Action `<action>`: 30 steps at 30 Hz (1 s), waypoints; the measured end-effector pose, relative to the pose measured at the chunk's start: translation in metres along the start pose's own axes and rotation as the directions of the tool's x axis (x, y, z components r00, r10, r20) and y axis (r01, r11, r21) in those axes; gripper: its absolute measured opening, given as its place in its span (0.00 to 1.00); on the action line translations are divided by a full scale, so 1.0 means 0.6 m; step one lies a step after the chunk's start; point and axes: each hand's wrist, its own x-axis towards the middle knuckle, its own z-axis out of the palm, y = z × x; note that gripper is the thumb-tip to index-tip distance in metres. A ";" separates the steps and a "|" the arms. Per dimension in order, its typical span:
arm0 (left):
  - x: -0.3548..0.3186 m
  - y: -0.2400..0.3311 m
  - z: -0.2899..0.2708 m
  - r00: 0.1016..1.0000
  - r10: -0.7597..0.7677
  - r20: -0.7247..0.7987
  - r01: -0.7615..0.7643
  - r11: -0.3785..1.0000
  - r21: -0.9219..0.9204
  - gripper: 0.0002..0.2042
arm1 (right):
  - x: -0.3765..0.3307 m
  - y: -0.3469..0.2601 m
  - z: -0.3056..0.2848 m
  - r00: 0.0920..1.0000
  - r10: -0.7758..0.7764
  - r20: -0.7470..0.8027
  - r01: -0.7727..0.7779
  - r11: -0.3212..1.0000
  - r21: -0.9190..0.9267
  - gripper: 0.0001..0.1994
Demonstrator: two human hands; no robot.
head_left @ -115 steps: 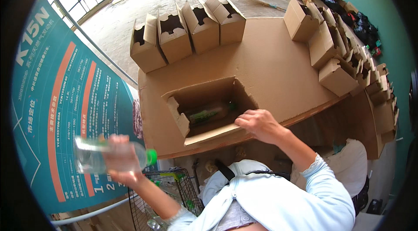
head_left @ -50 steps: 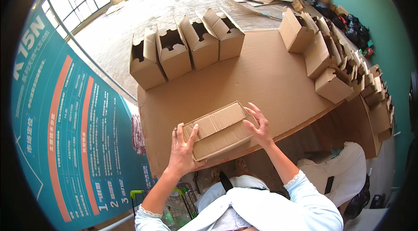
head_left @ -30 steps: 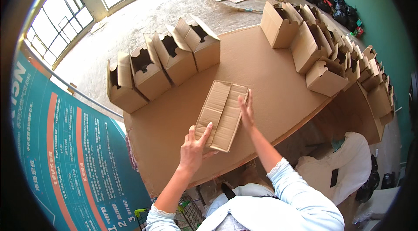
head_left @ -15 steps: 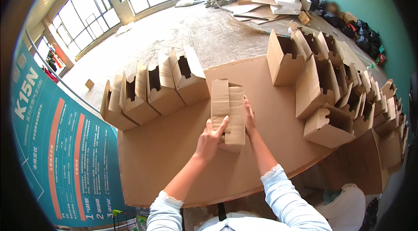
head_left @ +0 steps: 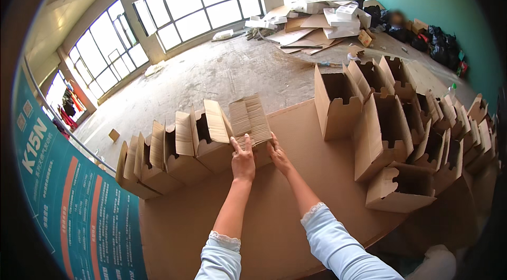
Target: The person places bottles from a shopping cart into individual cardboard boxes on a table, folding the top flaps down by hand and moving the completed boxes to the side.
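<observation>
A brown cardboard box is held between both hands at the right end of a row of cardboard boxes on the table's left side. Its creased, ribbed top panel faces up; most of its lower body is hidden. My left hand presses on its near left edge, index and middle fingers stretched forward. Against its right side lies my right hand, fingers together along the edge. The row's boxes stand upright with their flaps raised, close beside the held one.
The table has a brown cardboard-like surface. Many open cardboard boxes crowd its right side. A teal printed banner stands at left. Beyond lie the concrete floor, a heap of flattened cardboard and white foam, and black bags.
Both hands have carried the box from mid-table forward and left, up to the end of the left row. The view has tilted up a little, showing more of the windows.
</observation>
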 end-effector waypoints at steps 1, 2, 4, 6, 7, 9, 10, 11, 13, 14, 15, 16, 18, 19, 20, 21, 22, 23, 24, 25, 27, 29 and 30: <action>0.008 0.006 0.005 1.000 -0.007 -0.024 0.007 1.000 0.003 0.35 | 0.026 0.011 -0.006 0.999 -0.039 0.019 0.039 0.999 -0.037 0.34; 0.004 -0.001 0.003 0.999 -0.028 -0.041 0.029 0.999 0.026 0.35 | 0.042 0.012 0.013 0.997 -0.078 0.017 0.078 0.997 -0.017 0.32; 0.003 -0.006 -0.001 0.990 -0.010 -0.143 0.022 0.996 0.086 0.33 | 0.075 0.012 0.029 0.995 -0.105 0.000 0.104 0.988 -0.111 0.31; 0.042 0.017 -0.001 0.994 -0.010 -0.105 0.021 0.994 0.109 0.32 | 0.112 0.031 -0.011 0.993 -0.111 -0.040 0.095 0.953 -0.287 0.29; 0.070 0.055 0.000 0.996 0.012 -0.087 -0.004 0.996 0.090 0.31 | 0.131 0.042 -0.058 0.968 -0.232 -0.092 0.162 0.864 -0.477 0.30; 0.024 -0.035 0.016 0.994 -0.107 0.026 0.100 0.978 0.185 0.32 | 0.038 -0.092 0.005 0.962 0.242 0.124 -0.115 0.777 -0.619 0.30; 0.033 -0.018 0.015 0.995 -0.090 0.045 0.082 0.984 0.160 0.34 | 0.031 -0.114 -0.034 0.998 0.054 0.031 -0.013 0.667 -0.745 0.32; 0.034 -0.013 0.006 0.994 -0.092 0.062 0.082 0.985 0.153 0.36 | 0.021 -0.132 -0.061 0.990 -0.142 -0.002 0.073 0.526 -0.848 0.34; 0.030 -0.028 -0.006 0.987 -0.119 0.107 0.105 0.987 0.122 0.37 | 0.005 -0.207 -0.124 0.797 -0.594 -0.114 0.173 0.405 -0.898 0.39; 0.022 -0.034 -0.008 0.981 -0.136 0.135 0.122 0.987 0.106 0.38 | -0.001 -0.256 -0.146 0.727 -0.678 -0.108 -0.021 0.135 -0.991 0.43; 0.017 -0.026 -0.018 0.977 -0.129 0.169 0.121 0.991 0.053 0.38 | 0.012 -0.282 -0.185 0.731 -0.661 -0.167 -0.118 0.119 -0.986 0.45; 0.018 -0.011 -0.037 0.975 -0.111 0.194 0.114 0.993 -0.004 0.38 | 0.015 -0.309 -0.227 0.780 -0.606 -0.155 -0.148 0.062 -0.987 0.47; -0.007 0.020 -0.088 0.965 -0.061 0.254 0.101 0.984 -0.148 0.38 | 0.037 -0.295 -0.295 0.887 -0.405 -0.221 -0.236 0.013 -0.972 0.50; -0.027 0.040 -0.122 0.974 0.008 0.224 0.030 0.986 -0.167 0.36 | 0.048 -0.290 -0.332 0.931 -0.294 -0.218 -0.224 0.011 -0.974 0.41; -0.056 0.039 -0.135 0.983 0.104 0.152 -0.067 0.970 -0.232 0.34 | 0.047 -0.297 -0.337 0.934 -0.274 -0.230 -0.239 -0.001 -0.971 0.33; -0.093 0.031 -0.155 0.980 0.185 0.074 -0.158 0.947 -0.278 0.33 | 0.044 -0.304 -0.327 0.940 -0.251 -0.233 -0.242 -0.007 -0.970 0.26; -0.132 0.030 -0.178 0.981 0.186 0.060 -0.155 0.928 -0.338 0.30 | 0.036 -0.306 -0.324 0.947 -0.231 -0.223 -0.231 -0.012 -0.973 0.22; -0.176 0.025 -0.217 0.983 0.178 0.044 -0.149 0.912 -0.382 0.28 | 0.029 -0.310 -0.313 0.956 -0.211 -0.205 -0.210 -0.003 -0.978 0.17; -0.222 0.013 -0.251 0.988 0.154 0.030 -0.129 0.908 -0.398 0.25 | 0.018 -0.308 -0.309 0.955 -0.243 -0.170 -0.186 -0.042 -0.982 0.15; -0.274 -0.010 -0.283 0.993 0.116 0.021 -0.097 0.906 -0.412 0.22 | 0.000 -0.306 -0.296 0.951 -0.278 -0.138 -0.142 0.009 -0.990 0.15; -0.371 -0.060 -0.329 0.990 -0.092 0.110 0.137 0.830 -0.541 0.17 | -0.043 -0.276 -0.290 0.917 -0.395 -0.053 -0.023 0.080 -0.997 0.14; -0.479 -0.142 -0.358 0.968 -0.242 0.065 0.243 0.844 -0.478 0.14 | -0.121 -0.262 -0.260 0.909 -0.415 0.034 0.094 0.125 -0.988 0.12; -0.543 -0.184 -0.367 0.936 -0.351 0.031 0.328 0.835 -0.442 0.13 | -0.171 -0.279 -0.226 0.952 -0.301 0.058 0.116 0.179 -0.977 0.11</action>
